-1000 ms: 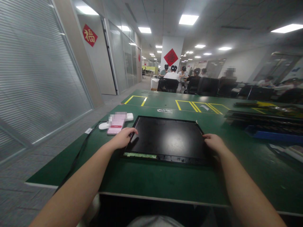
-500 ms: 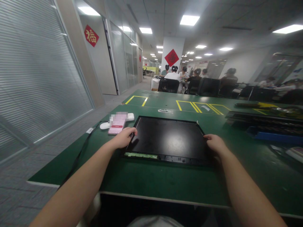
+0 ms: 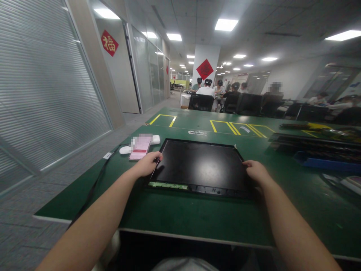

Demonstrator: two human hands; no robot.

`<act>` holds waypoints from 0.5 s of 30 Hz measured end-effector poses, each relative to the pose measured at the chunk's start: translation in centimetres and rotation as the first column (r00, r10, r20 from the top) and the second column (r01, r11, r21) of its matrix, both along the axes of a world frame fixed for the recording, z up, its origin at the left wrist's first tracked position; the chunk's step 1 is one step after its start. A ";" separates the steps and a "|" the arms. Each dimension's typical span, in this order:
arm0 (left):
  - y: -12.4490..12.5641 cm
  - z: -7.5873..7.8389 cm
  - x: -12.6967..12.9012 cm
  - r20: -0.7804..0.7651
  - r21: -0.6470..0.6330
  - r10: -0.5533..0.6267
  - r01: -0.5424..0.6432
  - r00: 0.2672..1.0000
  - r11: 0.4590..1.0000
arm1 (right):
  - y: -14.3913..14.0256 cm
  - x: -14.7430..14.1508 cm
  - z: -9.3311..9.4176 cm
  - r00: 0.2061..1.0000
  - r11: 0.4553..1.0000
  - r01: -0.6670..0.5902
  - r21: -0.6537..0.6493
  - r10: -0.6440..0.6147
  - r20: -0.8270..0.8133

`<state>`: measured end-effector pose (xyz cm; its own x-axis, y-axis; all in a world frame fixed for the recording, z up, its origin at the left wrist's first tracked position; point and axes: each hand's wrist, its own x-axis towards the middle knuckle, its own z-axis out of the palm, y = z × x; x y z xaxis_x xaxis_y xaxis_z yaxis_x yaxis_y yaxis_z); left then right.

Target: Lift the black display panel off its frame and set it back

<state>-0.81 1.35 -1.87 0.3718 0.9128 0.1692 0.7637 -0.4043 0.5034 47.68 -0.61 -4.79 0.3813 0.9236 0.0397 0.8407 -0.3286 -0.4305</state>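
A flat black display panel (image 3: 197,160) lies screen up on the green table (image 3: 180,214) in front of me. Along its near edge, at the left, runs a green circuit strip (image 3: 168,186). My left hand (image 3: 148,164) grips the panel's left side, thumb on top of the frame and the other fingers mostly hidden. On the opposite side, my right hand (image 3: 256,172) holds the right edge, its thumb at the rim and its remaining fingers out of sight below. Close to my left hand rests a phone (image 3: 140,147) with a pink screen.
White rounded objects (image 3: 155,140) lie beside the phone, and a black strap (image 3: 96,184) crosses the table's left side. Dark stacked parts (image 3: 313,146) and a blue piece (image 3: 324,162) occupy the right. Yellow tape (image 3: 234,128) marks the far side. Several people sit beyond.
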 end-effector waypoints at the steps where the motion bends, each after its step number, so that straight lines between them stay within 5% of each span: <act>1: 0.0 -0.2 0.1 0.013 -0.007 0.025 -0.025 1.000 1.000 | 0.0 -0.1 0.1 1.000 1.000 0.006 -0.004 -0.006 -0.003; 8: 0.3 -0.8 0.5 0.037 0.102 0.073 -0.076 0.997 0.992 | 0.0 -0.1 0.2 1.000 0.999 0.011 -0.036 -0.012 -0.017; 15: -0.1 -0.1 0.8 -0.052 -0.042 0.195 -0.197 0.979 0.979 | 0.1 0.1 0.0 0.999 0.999 0.006 -0.038 -0.007 -0.038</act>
